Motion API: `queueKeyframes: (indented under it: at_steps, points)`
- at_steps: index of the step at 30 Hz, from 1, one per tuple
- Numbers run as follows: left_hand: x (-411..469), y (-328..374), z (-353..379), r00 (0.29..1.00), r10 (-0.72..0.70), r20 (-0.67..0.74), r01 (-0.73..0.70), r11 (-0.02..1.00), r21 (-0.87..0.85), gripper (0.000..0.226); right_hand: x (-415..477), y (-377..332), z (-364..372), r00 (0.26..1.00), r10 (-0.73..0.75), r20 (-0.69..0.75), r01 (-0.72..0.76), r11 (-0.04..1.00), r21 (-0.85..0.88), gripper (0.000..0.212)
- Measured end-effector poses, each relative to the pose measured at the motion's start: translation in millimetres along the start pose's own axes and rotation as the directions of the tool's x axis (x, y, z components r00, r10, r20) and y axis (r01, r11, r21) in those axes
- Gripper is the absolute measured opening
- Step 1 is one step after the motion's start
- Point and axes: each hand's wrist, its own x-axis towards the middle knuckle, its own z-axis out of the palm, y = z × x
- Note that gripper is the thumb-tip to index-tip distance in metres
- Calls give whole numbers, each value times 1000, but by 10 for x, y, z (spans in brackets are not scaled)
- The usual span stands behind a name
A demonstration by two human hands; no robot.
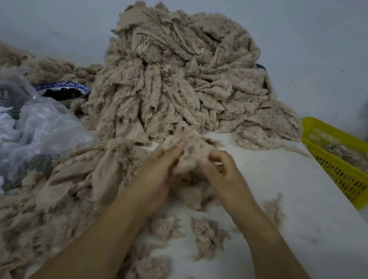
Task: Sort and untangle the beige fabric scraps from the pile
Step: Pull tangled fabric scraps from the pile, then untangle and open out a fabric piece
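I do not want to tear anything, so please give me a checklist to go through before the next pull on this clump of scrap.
1. Grip on clump: ok. The left hand and right hand both hold the clump.
2. Clump free of pile: cannot tell. The hands hide its underside, and the pile begins just behind it.
3. Basket has room: ok. It is only partly filled.
4. Bare table beside the hands: ok, at the right.
5. Bags clear of clump: ok. They lie apart from it, at the left.
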Motion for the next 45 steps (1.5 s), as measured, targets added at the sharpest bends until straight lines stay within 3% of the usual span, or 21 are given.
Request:
queueKeyframes:
  at_steps: [3,5,7,8,10,11,12,14,16,17,18,20,22,23,25,27,30,34,38,42,45]
  points:
    - [-50,-38,122,988,-76,134,68,996,59,30,1,52,35,999,13,33,-12,1000,-10,14]
    - [-77,-41,133,981,-97,167,59,975,215,41,0,91,9,998,48,26,-48,999,-2,9]
    - [-66,-33,103,992,-59,113,15,935,353,49,24,104,-56,995,88,-56,-77,982,174,14]
    - [-50,-53,70,999,-5,50,-17,905,425,47,48,106,-122,983,105,-148,-44,928,370,16]
    - [-2,-91,11,987,140,-74,-70,804,591,30,95,102,-282,942,167,-292,101,687,720,26]
    - [18,-107,-5,976,192,-107,-74,744,664,24,110,123,-333,925,217,-313,123,607,785,40]
    - [47,-135,-32,969,219,-118,-62,669,740,24,102,139,-344,915,272,-299,77,610,789,51]
    - [91,-192,-87,977,184,-105,11,450,893,39,89,190,-263,895,342,-287,-121,805,581,40]
    - [100,-247,-115,987,107,-120,93,233,968,49,79,247,-156,912,261,-317,-243,965,95,21]
    - [97,-263,-119,988,94,-121,104,164,981,47,82,273,-110,945,183,-273,-244,948,-207,18]
    - [98,-273,-123,988,106,-114,99,134,986,40,87,295,-59,973,134,-187,-209,853,-478,22]
    - [100,-281,-130,979,184,-83,46,193,980,23,93,316,36,992,105,-77,-125,620,-774,30]
    - [103,-246,-126,961,259,-102,-13,406,914,11,95,310,97,995,73,-62,-94,625,-775,20]
    - [106,-226,-117,951,283,-127,-38,514,857,11,94,308,106,996,56,-73,-91,717,-691,26]
    - [104,-193,-98,941,290,-174,-67,665,744,16,97,273,67,980,71,-188,-130,938,-320,31]
    - [80,-181,-73,967,204,-153,-49,739,672,26,101,210,1,937,175,-303,-134,980,150,26]
    - [46,-185,-6,997,77,-29,-35,717,696,37,114,176,-42,878,322,-354,-110,856,505,15]
    - [72,-145,22,987,158,-36,-58,551,833,46,133,186,-103,786,311,-535,-72,905,420,28]
    - [98,-106,-62,935,315,-164,23,407,913,48,129,130,-125,745,323,-584,-55,902,429,30]
    - [79,-127,-157,885,396,-243,72,401,913,13,101,110,-165,720,261,-643,-18,933,359,33]
    - [21,-62,-46,815,567,-118,-173,433,885,24,90,78,-155,756,221,-616,-17,948,319,26]
